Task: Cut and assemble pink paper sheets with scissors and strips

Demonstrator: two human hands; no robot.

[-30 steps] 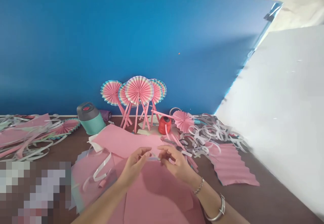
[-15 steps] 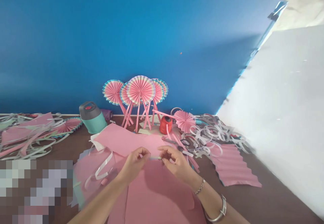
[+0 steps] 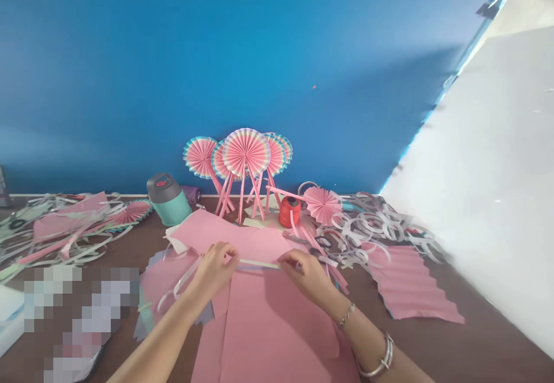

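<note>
A narrow pale paper strip [image 3: 259, 264] is stretched level between my two hands. My left hand [image 3: 220, 263] pinches its left end. The other end is in the closed fingertips of my right hand [image 3: 303, 270], whose wrist carries bracelets. Directly below lies a large pink paper sheet [image 3: 277, 319], with the strip along its far edge. Another pink sheet [image 3: 225, 235] lies just beyond my hands. I cannot tell whether the strip touches the paper.
Pleated pink fans [image 3: 246, 152] stand against the blue panel [image 3: 216, 54]. A teal container [image 3: 171, 207] and a red thread spool [image 3: 289, 213] are behind the sheets. Curled paper strips [image 3: 376, 227] and a pleated pink sheet [image 3: 418, 285] lie right, more scraps [image 3: 82, 227] left.
My hands have moved apart, my left hand going left, so a longer stretch of the pale strip shows between them. The whole view has shifted slightly.
</note>
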